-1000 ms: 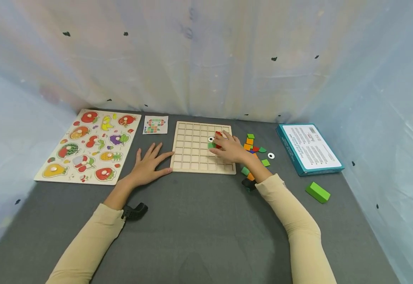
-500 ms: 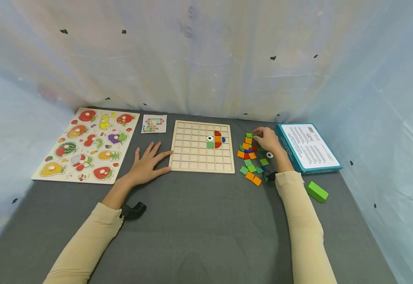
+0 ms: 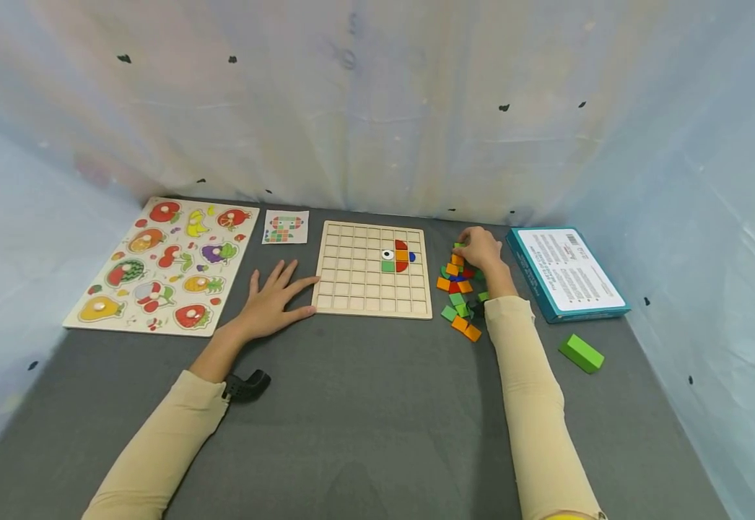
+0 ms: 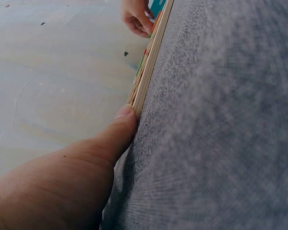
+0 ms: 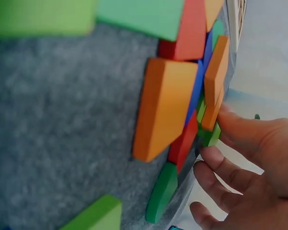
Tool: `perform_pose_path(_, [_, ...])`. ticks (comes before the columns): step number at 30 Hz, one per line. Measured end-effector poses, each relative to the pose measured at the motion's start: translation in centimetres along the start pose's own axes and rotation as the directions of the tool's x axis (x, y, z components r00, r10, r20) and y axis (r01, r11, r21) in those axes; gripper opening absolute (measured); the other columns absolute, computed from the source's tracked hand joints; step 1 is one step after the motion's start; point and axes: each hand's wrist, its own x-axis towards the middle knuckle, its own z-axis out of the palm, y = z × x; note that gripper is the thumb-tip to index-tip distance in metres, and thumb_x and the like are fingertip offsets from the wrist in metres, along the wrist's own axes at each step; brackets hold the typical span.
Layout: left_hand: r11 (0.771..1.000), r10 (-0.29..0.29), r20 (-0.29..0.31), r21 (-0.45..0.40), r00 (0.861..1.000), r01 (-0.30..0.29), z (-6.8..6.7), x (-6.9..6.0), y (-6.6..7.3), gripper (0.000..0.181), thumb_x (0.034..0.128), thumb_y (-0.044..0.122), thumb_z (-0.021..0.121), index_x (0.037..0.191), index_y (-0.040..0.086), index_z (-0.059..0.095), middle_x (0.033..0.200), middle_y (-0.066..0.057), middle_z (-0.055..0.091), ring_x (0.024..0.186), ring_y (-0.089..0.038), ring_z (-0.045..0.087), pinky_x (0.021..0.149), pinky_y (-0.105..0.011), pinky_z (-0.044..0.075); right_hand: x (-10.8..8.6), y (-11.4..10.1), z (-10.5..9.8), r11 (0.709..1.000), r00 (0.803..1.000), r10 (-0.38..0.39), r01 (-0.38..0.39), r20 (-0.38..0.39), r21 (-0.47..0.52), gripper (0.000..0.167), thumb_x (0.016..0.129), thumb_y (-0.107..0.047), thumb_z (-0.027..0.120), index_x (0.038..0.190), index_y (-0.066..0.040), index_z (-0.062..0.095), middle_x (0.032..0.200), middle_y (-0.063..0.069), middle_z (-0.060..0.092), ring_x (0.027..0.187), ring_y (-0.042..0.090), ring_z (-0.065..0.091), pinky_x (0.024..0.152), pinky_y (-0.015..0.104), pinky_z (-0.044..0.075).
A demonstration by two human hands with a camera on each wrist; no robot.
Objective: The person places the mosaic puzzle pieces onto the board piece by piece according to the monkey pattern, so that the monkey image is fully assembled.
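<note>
My left hand (image 3: 270, 307) lies spread beside the gridded wooden board (image 3: 345, 304), thumb and forefinger touching its left edge; the left wrist view shows the thumb (image 4: 116, 132) against that edge. On the board sit a white ring piece (image 3: 387, 255), a green square (image 3: 387, 266), an orange square (image 3: 401, 256), two red pieces (image 3: 401, 245) and a blue one (image 3: 412, 257). Over the far end of the loose pieces, my right hand (image 3: 483, 249) pinches a small green piece (image 5: 211, 136) between thumb and fingertips, next to orange pieces (image 5: 216, 72).
A fruit puzzle board (image 3: 133, 323) lies at the left, with a small pattern card (image 3: 285, 227) beside it. At the right are a teal-edged box (image 3: 569, 271) and a green block (image 3: 582, 353). More loose pieces (image 3: 465, 328) lie right of the gridded board.
My right hand went from the gridded board to the loose pieces, then slightly left onto the green piece at their far end. The left hand stayed in place.
</note>
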Motion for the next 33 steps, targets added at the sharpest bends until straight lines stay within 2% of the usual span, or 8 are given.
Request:
perform_pose_path(6, [1.000,0.001,0.005,0.004,1.000,-0.001,0.0,0.0,0.0,0.067,0.0963,0.051,0.061,0.155,0.025,0.040,0.165,-0.021,0.011,0.150,-0.044,0.000,0.107,-0.072,-0.010,-0.5,0.5,-0.1,0.999,0.999,0.000,0.002,-0.041,0.052,0.025,0.094,-0.022,0.073,0.103,0.000,0.063,0.099,0.018,0.060,0.097,0.036,0.053,0.102,0.059,0.028])
perform_pose_path(10, [1.000,0.002,0.004,0.008,1.000,-0.002,0.1,0.0,-0.1,0.067,0.0962,0.052,0.061,0.155,0.025,0.040,0.165,-0.021,0.011,0.150,-0.044,0.000,0.107,-0.072,-0.010,-0.6,0.0,0.1,0.985,0.994,-0.087,0.096,-0.071,0.140,0.019,0.094,-0.015,0.072,0.099,0.001,0.062,0.091,0.014,0.057,0.085,0.032,0.051,0.087,0.048,0.039])
perform_pose_path(14, [1.000,0.007,-0.009,0.005,1.000,-0.007,0.2,0.0,-0.3,0.067,0.0961,0.052,0.061,0.154,0.025,0.041,0.164,-0.021,0.012,0.150,-0.044,0.001,0.107,-0.073,-0.010,-0.6,-2.5,0.5,0.927,0.980,-0.194,0.196,-0.036,0.319,0.015,0.096,-0.005,0.066,0.106,0.006,0.064,0.095,0.020,0.062,0.080,0.035,0.060,0.073,0.041,0.050])
perform_pose_path(18, [1.000,0.014,-0.021,0.004,1.000,-0.014,0.4,0.0,-0.3,0.067,0.0960,0.053,0.060,0.154,0.025,0.041,0.164,-0.022,0.013,0.150,-0.045,0.002,0.107,-0.073,-0.009,-0.4,-5.9,1.4,0.871,0.967,-0.254,0.219,0.020,0.440,0.019,0.099,0.000,0.059,0.115,0.010,0.062,0.109,0.025,0.063,0.090,0.039,0.066,0.082,0.045,0.054])
perform_pose_path(21, [1.000,0.011,-0.021,0.007,1.000,-0.010,0.3,0.0,-0.3,0.067,0.0957,0.053,0.061,0.154,0.025,0.041,0.164,-0.022,0.013,0.150,-0.044,0.002,0.107,-0.073,-0.009,-0.1,-8.4,2.2,0.879,0.962,-0.272,0.245,0.008,0.410,0.019,0.098,-0.001,0.061,0.115,0.007,0.064,0.115,0.021,0.063,0.102,0.035,0.063,0.098,0.047,0.045])
perform_pose_path(23, [1.000,0.009,-0.018,0.009,1.000,-0.008,0.2,0.0,-0.2,0.068,0.0953,0.053,0.061,0.154,0.026,0.041,0.164,-0.021,0.012,0.150,-0.044,0.002,0.107,-0.073,-0.009,0.1,-9.6,2.8,0.883,0.960,-0.281,0.260,-0.005,0.392,0.016,0.097,-0.003,0.064,0.111,0.004,0.066,0.114,0.019,0.065,0.105,0.033,0.061,0.100,0.047,0.042])
perform_pose_path(29, [1.000,0.007,-0.015,0.018,1.000,-0.007,0.0,0.0,-0.1,0.069,0.0950,0.054,0.062,0.154,0.026,0.040,0.164,-0.021,0.012,0.150,-0.043,0.002,0.107,-0.073,-0.008,0.9,-11.2,4.3,0.853,0.949,-0.315,0.291,-0.018,0.434,0.015,0.094,0.000,0.067,0.107,0.008,0.071,0.105,0.019,0.064,0.097,0.031,0.058,0.083,0.041,0.049])
perform_pose_path(33, [1.000,0.008,-0.010,0.024,1.000,-0.007,0.0,0.0,0.0,0.069,0.0952,0.054,0.061,0.155,0.026,0.040,0.164,-0.021,0.013,0.150,-0.043,0.002,0.107,-0.073,-0.008,1.0,-11.3,4.8,0.866,0.953,-0.304,0.280,-0.009,0.415,0.014,0.095,-0.002,0.066,0.105,0.005,0.073,0.103,0.017,0.065,0.094,0.028,0.059,0.077,0.035,0.049])
